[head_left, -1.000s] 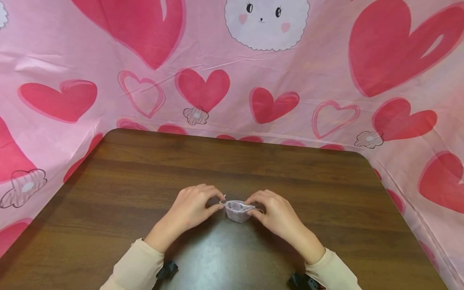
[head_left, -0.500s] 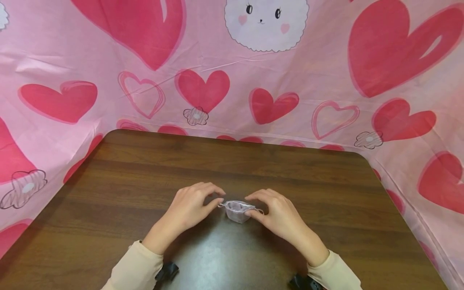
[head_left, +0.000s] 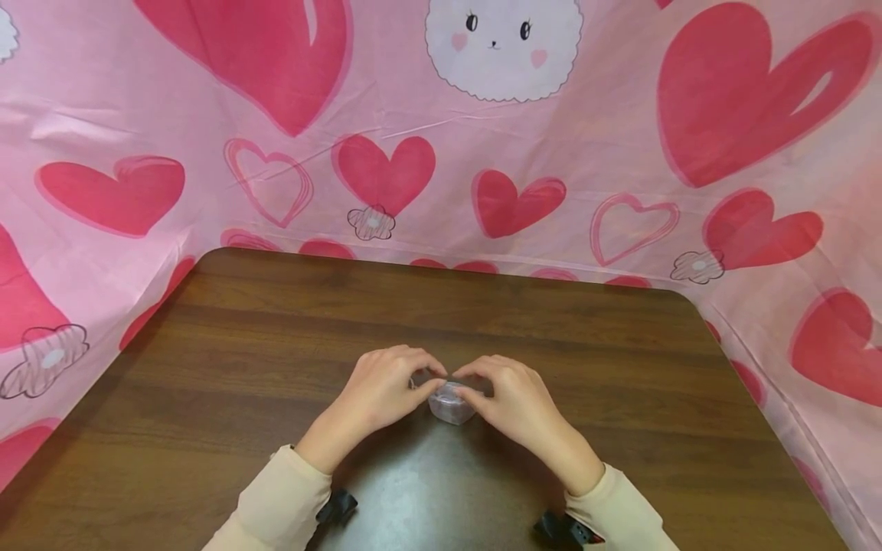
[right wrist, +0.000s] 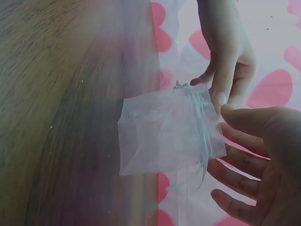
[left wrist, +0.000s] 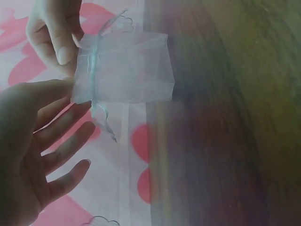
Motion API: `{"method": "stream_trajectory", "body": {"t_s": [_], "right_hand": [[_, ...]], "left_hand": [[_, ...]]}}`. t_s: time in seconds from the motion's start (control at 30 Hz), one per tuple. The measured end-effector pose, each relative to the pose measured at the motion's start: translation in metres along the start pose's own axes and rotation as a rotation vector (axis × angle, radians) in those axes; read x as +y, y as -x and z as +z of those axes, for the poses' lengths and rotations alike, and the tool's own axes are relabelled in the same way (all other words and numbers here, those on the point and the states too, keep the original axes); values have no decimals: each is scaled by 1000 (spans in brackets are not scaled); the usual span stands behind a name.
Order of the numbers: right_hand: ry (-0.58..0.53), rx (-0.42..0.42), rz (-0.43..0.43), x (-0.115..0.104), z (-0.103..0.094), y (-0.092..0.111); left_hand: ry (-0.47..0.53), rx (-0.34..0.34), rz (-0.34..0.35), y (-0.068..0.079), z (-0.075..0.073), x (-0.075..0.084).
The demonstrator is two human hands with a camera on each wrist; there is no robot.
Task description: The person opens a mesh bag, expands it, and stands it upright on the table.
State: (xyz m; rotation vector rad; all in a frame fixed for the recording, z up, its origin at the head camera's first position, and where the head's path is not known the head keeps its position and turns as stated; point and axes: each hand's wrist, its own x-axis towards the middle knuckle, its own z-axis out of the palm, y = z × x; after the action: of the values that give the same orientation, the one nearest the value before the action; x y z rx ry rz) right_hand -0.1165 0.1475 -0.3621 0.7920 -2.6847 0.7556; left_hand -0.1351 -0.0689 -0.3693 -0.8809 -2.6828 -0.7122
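A small sheer organza drawstring pouch (head_left: 452, 407) stands upright near the middle of the brown table. Its pale ribbon circles the neck just below the mouth, and loose ends hang out at both sides, as the left wrist view shows. My left hand (head_left: 393, 383) holds the mouth from the left, thumb in front and fingers behind. From the right, my right hand (head_left: 513, 394) holds the same edge with its thumb and forefinger. The two thumbs nearly meet over the rim. In the right wrist view the other fingers of the right hand (right wrist: 268, 160) spread loosely behind the pouch.
The dark wood-grain table (head_left: 276, 329) extends around the hands. Behind it and along both sides hangs a pink cloth (head_left: 586, 130) with red hearts. A black wrist camera strap (head_left: 338, 506) sits below the left sleeve (head_left: 276, 497).
One second ago the hands held the ribbon ends at either side of the pouch. The left hand then let go, and both hands moved inward over the mouth. The pouch stayed in place.
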Motion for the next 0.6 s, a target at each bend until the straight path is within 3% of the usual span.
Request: {"method": "stream_trajectory", "body": {"t_s": [0.37,0.6], "right_hand": [[75,-54,86,-10,2,-7],[185,-134,154,-10,-1,-8]], "left_hand": [[-17,-14,3,-3,1,2],[-49,1,-16,-4,1,3]]}}
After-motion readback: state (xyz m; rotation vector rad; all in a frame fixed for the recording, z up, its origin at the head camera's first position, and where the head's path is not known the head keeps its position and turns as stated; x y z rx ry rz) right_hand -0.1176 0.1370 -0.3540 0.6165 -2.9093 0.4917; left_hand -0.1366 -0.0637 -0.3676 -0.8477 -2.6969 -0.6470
